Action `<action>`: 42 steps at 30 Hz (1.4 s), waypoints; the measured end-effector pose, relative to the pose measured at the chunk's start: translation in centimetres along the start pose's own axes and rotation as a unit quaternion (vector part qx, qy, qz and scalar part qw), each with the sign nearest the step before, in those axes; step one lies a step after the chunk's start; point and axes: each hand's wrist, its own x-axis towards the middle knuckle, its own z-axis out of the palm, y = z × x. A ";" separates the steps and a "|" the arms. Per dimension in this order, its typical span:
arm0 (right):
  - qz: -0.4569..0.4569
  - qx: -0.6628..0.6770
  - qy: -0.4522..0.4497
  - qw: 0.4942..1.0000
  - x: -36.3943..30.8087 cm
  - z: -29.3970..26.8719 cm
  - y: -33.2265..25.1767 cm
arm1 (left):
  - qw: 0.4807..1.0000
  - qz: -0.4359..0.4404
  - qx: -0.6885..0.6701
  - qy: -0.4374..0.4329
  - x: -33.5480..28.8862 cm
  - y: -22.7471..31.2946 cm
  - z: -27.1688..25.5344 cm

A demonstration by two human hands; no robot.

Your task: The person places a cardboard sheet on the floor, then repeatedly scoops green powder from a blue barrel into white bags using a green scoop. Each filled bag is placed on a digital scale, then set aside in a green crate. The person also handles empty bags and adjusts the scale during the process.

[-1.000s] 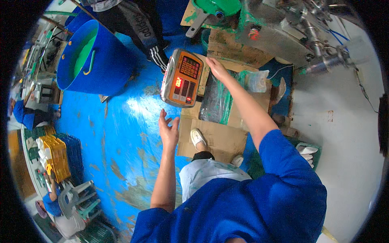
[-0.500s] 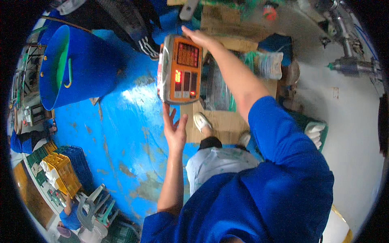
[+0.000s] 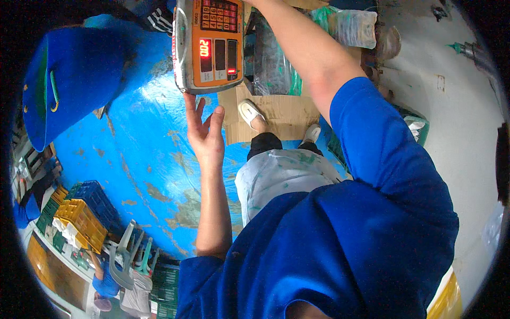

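A digital weighing scale (image 3: 218, 48) with an orange panel, keypad and lit red display is at the top centre, its far end cut off by the frame. Just below its near edge is my left hand (image 3: 206, 135), fingers stretched and thumb apart. One fingertip meets the scale's lower left corner; whether it bears weight I cannot tell. My right forearm (image 3: 308, 48) reaches up past the scale's right side. The right hand itself lies beyond the top edge.
A big blue tub (image 3: 79, 80) stands at upper left. Plastic-wrapped bundles (image 3: 273, 58) lie right of the scale, on cardboard (image 3: 297, 114) by my feet. Yellow crates (image 3: 82, 220), blue crates (image 3: 95, 196) and a seated person (image 3: 106, 282) are at lower left.
The view has shifted, so the scale, tub and floor all appear higher and farther left. My right hand, seen before at the scale's far end, has left the frame. The left hand keeps its spread fingers.
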 end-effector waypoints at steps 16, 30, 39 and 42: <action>-0.139 0.164 -0.396 0.893 -32.0 8.4 11.6 | 0.966 -0.194 -0.024 0.166 -8.0 -20.7 -6.4; 0.187 0.102 -0.207 0.955 -38.8 11.5 42.3 | 0.931 -0.342 -0.109 -0.065 -20.3 -38.4 -4.0; -0.008 -0.104 -0.225 0.969 -41.4 13.3 42.3 | 0.876 -0.463 -0.126 -0.049 -24.6 -31.2 -4.3; 0.004 -0.127 -0.306 0.944 -39.5 14.0 42.1 | 0.854 -0.504 -0.093 -0.084 -23.5 -32.9 -2.9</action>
